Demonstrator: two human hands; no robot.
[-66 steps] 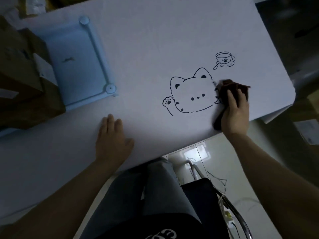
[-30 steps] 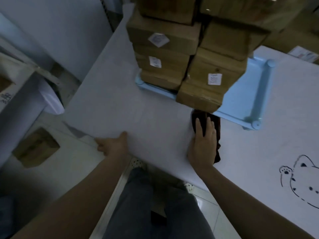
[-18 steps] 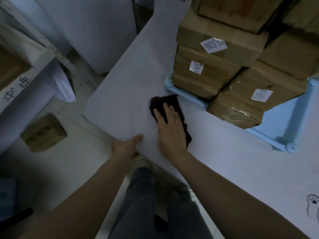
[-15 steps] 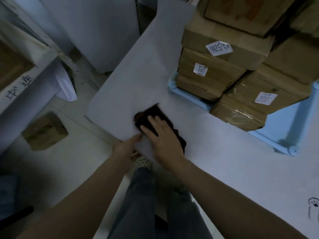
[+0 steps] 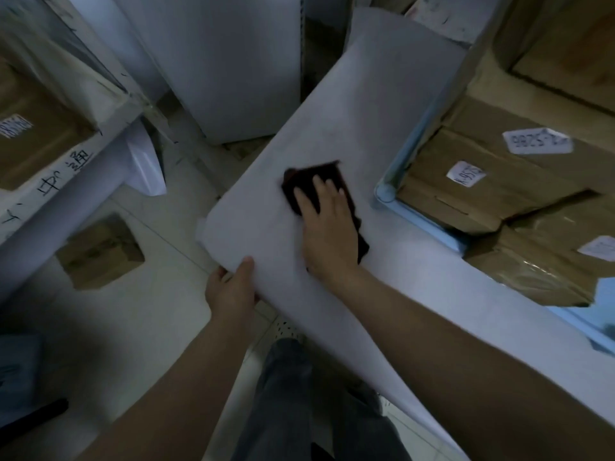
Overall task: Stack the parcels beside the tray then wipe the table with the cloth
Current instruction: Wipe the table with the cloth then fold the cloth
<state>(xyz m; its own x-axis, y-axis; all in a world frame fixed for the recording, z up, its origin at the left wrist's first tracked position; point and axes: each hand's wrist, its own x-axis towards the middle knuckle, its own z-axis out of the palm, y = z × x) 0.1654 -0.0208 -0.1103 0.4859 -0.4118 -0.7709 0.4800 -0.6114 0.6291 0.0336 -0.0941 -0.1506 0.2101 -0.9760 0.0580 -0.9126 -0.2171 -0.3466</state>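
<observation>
Cloth (image 5: 301,181) lay pinned flat under the right hand (image 5: 327,227) at the counter's (image 5: 382,104) nine-o'clock end; the left hand (image 5: 233,287) gripped the edge. Swinging toward three o'clock risked clipping the blue tray (image 5: 386,194) and its parcels (image 5: 499,181).

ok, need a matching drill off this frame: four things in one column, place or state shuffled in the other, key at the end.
Things:
1. dark brown cloth
2. left hand
3. right hand
4. brown cardboard parcels

States:
a. pressed flat on top of the cloth
b. stacked on the light blue plastic tray
c. thumb on top, gripping the edge of the white table
d. spread on the table, left of the tray corner

Pairs: 1-d, 2-c, 3-a, 4-b
</observation>
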